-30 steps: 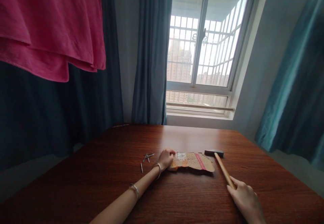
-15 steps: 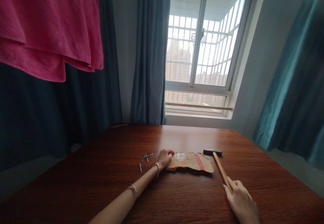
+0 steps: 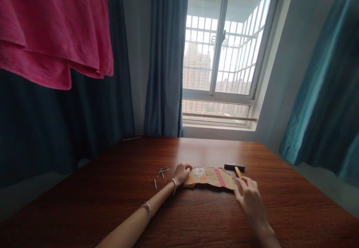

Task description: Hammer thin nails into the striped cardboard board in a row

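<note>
My left hand (image 3: 182,174) is closed at the left end of a flat, torn piece of patterned cardboard (image 3: 210,177) with a pink stripe. Its fingertips press near a thin upright nail (image 3: 195,170) that seems to stand on the cardboard. My right hand (image 3: 250,199) is closed round the handle of a hammer (image 3: 234,167), close below the dark head, which rests on the table. Only a short stretch of wooden handle shows above the fingers. The right thumb and fingertips overlap the cardboard's right end; whether they touch it I cannot tell.
Several loose nails (image 3: 161,173) lie left of my left hand on the brown wooden table (image 3: 182,218). A pink cloth (image 3: 56,35) hangs at the upper left. Blue curtains (image 3: 166,61) and a barred window (image 3: 218,53) stand behind the table.
My right hand has slid forward and left along the hammer's handle, closer to the head and the cardboard. The hammer, cardboard and left hand stay about where they were.
</note>
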`<control>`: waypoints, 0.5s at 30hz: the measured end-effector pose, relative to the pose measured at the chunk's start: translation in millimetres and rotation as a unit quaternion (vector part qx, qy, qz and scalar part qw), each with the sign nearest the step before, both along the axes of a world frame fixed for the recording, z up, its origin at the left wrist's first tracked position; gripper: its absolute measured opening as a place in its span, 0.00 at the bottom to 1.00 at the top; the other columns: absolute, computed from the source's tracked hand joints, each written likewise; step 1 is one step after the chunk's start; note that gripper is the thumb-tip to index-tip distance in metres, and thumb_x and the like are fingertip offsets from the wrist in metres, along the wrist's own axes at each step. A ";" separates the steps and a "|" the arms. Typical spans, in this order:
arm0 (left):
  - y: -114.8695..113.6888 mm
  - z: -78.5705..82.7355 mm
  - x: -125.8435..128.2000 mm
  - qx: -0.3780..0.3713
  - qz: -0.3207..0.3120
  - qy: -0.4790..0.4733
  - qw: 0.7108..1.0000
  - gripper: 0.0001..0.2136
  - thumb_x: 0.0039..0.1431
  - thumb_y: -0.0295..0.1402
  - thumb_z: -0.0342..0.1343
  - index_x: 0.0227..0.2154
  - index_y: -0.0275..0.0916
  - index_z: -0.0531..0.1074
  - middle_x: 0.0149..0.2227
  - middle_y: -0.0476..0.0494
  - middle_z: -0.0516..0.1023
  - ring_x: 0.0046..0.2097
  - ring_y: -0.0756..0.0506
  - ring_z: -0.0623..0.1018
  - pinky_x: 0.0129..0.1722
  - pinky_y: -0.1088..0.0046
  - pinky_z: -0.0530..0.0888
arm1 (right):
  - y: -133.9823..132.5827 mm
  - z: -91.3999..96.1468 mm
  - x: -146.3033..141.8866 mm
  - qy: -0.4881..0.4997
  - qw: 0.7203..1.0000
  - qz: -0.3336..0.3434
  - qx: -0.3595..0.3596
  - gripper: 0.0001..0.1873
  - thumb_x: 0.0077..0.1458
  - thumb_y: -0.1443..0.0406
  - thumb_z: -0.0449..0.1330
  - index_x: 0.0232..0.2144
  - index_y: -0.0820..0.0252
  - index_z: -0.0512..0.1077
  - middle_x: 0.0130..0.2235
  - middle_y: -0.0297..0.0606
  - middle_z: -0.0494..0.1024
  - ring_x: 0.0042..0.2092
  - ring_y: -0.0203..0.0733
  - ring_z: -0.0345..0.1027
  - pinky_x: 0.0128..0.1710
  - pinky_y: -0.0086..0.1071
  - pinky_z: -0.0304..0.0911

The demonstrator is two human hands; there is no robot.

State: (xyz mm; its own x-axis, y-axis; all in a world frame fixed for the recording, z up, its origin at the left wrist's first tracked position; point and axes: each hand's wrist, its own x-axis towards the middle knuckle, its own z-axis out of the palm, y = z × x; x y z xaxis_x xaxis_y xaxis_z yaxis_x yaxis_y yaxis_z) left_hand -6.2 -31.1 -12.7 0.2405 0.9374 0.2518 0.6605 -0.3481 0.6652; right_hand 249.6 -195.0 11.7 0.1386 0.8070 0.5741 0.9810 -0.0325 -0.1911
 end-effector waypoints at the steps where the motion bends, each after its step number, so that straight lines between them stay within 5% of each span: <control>1: 0.6 -0.9 -0.1 0.002 0.003 -0.002 1.000 0.13 0.50 0.24 0.48 0.31 0.37 0.77 0.35 0.46 0.79 0.39 0.48 0.75 0.43 0.76 0.67 | 8.0 6.9 -8.9 0.003 0.999 0.043 -0.002 0.17 0.54 0.63 0.48 0.42 0.62 0.70 0.44 0.47 0.69 0.48 0.49 0.59 0.50 0.39 0.56; 7: 6.7 -10.5 -0.1 0.018 0.006 -0.029 0.999 0.12 0.48 0.26 0.49 0.30 0.37 0.77 0.34 0.45 0.79 0.38 0.47 0.76 0.41 0.75 0.69 | 58.9 19.5 -50.5 -0.014 0.985 0.162 -0.055 0.19 0.55 0.59 0.48 0.46 0.59 0.68 0.50 0.45 0.68 0.53 0.45 0.58 0.52 0.36 0.54; 15: 8.4 -12.8 -1.7 0.043 0.000 -0.047 0.998 0.12 0.48 0.26 0.48 0.28 0.37 0.77 0.32 0.45 0.79 0.36 0.48 0.76 0.39 0.75 0.69 | 95.7 -17.5 -61.2 -0.025 0.975 0.179 -0.132 0.32 0.56 0.50 0.42 0.55 0.65 0.59 0.59 0.49 0.59 0.60 0.48 0.47 0.57 0.41 0.45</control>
State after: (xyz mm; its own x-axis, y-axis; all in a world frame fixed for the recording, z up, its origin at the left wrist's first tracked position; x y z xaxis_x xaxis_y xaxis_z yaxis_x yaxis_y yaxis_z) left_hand -7.9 -22.7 -25.5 0.2129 0.9115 0.3519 0.5970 -0.4064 0.6917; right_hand 188.5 -99.3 -5.8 -0.2010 0.9194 0.3380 0.9466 0.2712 -0.1746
